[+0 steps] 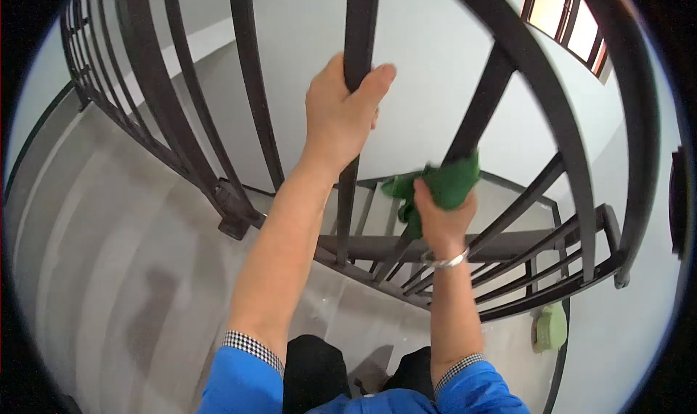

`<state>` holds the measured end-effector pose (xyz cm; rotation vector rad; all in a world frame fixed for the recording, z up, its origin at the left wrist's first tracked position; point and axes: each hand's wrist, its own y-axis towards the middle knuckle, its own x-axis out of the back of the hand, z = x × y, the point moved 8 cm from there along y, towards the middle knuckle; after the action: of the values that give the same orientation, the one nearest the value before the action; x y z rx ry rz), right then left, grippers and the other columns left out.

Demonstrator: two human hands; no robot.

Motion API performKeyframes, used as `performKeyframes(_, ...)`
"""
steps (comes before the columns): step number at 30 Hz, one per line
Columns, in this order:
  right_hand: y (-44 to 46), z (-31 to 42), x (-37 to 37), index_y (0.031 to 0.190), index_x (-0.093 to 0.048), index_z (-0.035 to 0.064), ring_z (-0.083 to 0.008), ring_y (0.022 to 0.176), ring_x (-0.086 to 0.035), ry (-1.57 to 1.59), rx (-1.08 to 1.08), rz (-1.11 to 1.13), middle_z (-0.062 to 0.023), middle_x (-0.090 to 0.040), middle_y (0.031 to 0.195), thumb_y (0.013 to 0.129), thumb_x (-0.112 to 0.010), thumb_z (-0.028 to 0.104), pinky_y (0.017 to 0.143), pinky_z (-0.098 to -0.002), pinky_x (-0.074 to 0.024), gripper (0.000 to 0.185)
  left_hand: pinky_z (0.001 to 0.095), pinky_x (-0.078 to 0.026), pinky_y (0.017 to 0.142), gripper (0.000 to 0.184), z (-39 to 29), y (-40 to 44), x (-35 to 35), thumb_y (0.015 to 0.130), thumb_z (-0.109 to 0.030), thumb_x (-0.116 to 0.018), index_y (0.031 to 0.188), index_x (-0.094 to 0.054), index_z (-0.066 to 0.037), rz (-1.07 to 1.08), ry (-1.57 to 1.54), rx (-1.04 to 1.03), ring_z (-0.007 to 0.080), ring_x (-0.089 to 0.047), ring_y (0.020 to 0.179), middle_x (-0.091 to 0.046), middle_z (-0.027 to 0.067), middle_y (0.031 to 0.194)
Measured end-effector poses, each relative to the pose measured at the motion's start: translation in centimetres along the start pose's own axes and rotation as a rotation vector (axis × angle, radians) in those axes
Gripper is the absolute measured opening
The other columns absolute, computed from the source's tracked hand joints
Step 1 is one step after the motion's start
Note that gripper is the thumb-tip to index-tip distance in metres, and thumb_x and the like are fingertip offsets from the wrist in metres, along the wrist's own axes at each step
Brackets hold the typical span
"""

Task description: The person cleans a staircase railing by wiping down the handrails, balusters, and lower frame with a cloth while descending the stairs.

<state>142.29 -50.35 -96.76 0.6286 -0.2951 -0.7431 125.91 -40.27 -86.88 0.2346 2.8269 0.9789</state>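
Note:
My left hand point(340, 116) is wrapped round an upright dark metal baluster point(361, 22), with the thumb across its front. To the right, my right hand point(446, 218) grips a green cloth point(451, 184), which is folded round the neighbouring baluster point(483, 102). Loose ends of the cloth hang to the left of that bar. The cloth is slightly blurred. A silver bracelet point(445, 259) circles my right wrist. Part of the bar under the cloth is hidden.
The dark railing point(559, 102) curves round on the right, with a lower rail point(508, 243) below. Grey stairs point(94, 247) lie at left. A light green object point(552, 328) sits on the floor by the right wall. A window point(566, 14) shows at upper right.

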Motion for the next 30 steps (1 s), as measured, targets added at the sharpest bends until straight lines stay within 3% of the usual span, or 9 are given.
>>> performKeyframes(7,-17.6,-21.9,-3.1,0.085,-0.053,0.0036,-0.0143,0.073,-0.054,-0.100,-0.382,0.140,-0.0043,-0.056,0.079,0.069,-0.070,0.011,0.067,-0.0294,-0.0444,0.025,0.0199,-0.033,0.039,0.037,0.4,0.0,0.1,0.078,-0.039,-0.066,0.075,-0.048,-0.006,0.219,-0.225,-0.063,0.0055,-0.042,0.043,-0.044,-0.0018,0.053)
performKeyframes(11,-21.4,-27.3,-3.1,0.093,-0.054,0.0030,-0.0148,0.072,-0.058,-0.226,-0.429,0.106,-0.0051,-0.062,0.079,0.071,-0.070,0.012,0.066,-0.0276,-0.0457,0.028,0.0198,-0.030,0.037,0.038,4.0,-1.6,-0.1,0.077,-0.040,-0.067,0.071,-0.048,-0.007,0.258,-0.215,0.071,0.0041,-0.037,0.039,-0.040,-0.0040,0.049)
performKeyframes(13,-22.6,-29.5,-3.5,0.092,-0.055,0.0041,-0.0290,0.084,-0.057,-0.306,-0.518,0.169,-0.0111,-0.059,0.089,0.069,-0.069,0.012,0.074,-0.0346,-0.0452,0.028,0.0191,-0.028,0.036,0.038,4.7,-1.0,-0.3,0.077,-0.039,-0.066,0.067,-0.047,-0.008,0.232,-0.228,0.023,0.0032,-0.035,0.040,-0.039,-0.0050,0.048)
performKeyframes(16,-22.4,-33.0,-2.0,0.098,-0.054,0.0052,-0.0342,0.097,-0.052,-0.483,-0.256,0.355,-0.0136,-0.056,0.102,0.069,-0.066,0.009,0.083,-0.0375,-0.0421,0.032,0.0191,-0.027,0.036,0.036,4.8,-0.4,-3.0,0.078,-0.037,-0.065,0.066,-0.046,-0.009,0.209,-0.215,-0.053,0.0027,-0.033,0.039,-0.037,-0.0059,0.047)
performKeyframes(18,-23.1,-35.7,-0.2,0.102,-0.053,0.0047,-0.0340,0.102,-0.050,-0.524,-0.292,0.417,-0.0149,-0.054,0.106,0.070,-0.064,0.007,0.087,-0.0377,-0.0401,0.035,0.0197,-0.028,0.036,0.034,5.5,-0.2,-4.7,0.079,-0.036,-0.065,0.069,-0.047,-0.009,0.218,-0.224,-0.056,0.0032,-0.032,0.038,-0.035,-0.0058,0.048)
performKeyframes(23,-23.7,-34.3,-0.5,0.120,-0.043,-0.0004,-0.0357,0.118,-0.040,-0.656,-0.359,0.430,-0.0213,-0.045,0.122,0.065,-0.067,0.003,0.098,-0.0378,-0.0342,0.060,0.0203,-0.025,0.035,0.030,5.3,1.4,-1.2,0.081,-0.033,-0.064,0.071,-0.048,-0.008,0.198,-0.253,0.035,0.0036,-0.029,0.036,-0.032,-0.0061,0.047)
performKeyframes(25,-25.1,-34.7,0.0,0.125,-0.036,-0.0039,-0.0365,0.122,-0.034,-0.671,-0.425,0.210,-0.0245,-0.039,0.128,0.065,-0.067,0.004,0.102,-0.0361,-0.0288,0.068,0.0202,-0.025,0.035,0.030,5.0,1.1,-1.7,0.081,-0.032,-0.064,0.072,-0.048,-0.008,0.197,-0.258,0.036,0.0035,-0.030,0.037,-0.032,-0.0061,0.047)
performKeyframes(27,-26.9,-34.3,-2.2,0.118,-0.042,-0.0018,-0.0372,0.106,-0.048,-0.492,-0.513,-0.012,-0.0251,-0.051,0.111,0.071,-0.061,0.003,0.091,-0.0348,-0.0383,0.051,0.0176,-0.026,0.034,0.031,5.3,1.1,-1.5,0.078,-0.030,-0.067,0.067,-0.049,-0.007,0.055,-0.254,0.089,0.0002,-0.033,0.038,-0.037,-0.0072,0.047)
performKeyframes(30,-28.6,-30.9,-3.6,0.122,-0.040,-0.0013,-0.0359,0.101,-0.053,-0.512,-0.639,-0.045,-0.0228,-0.055,0.107,0.071,-0.060,0.002,0.086,-0.0346,-0.0415,0.055,0.0179,-0.026,0.035,0.031,5.4,1.2,-1.5,0.078,-0.031,-0.067,0.070,-0.051,-0.006,0.035,-0.270,0.067,0.0009,-0.033,0.038,-0.038,-0.0069,0.047)
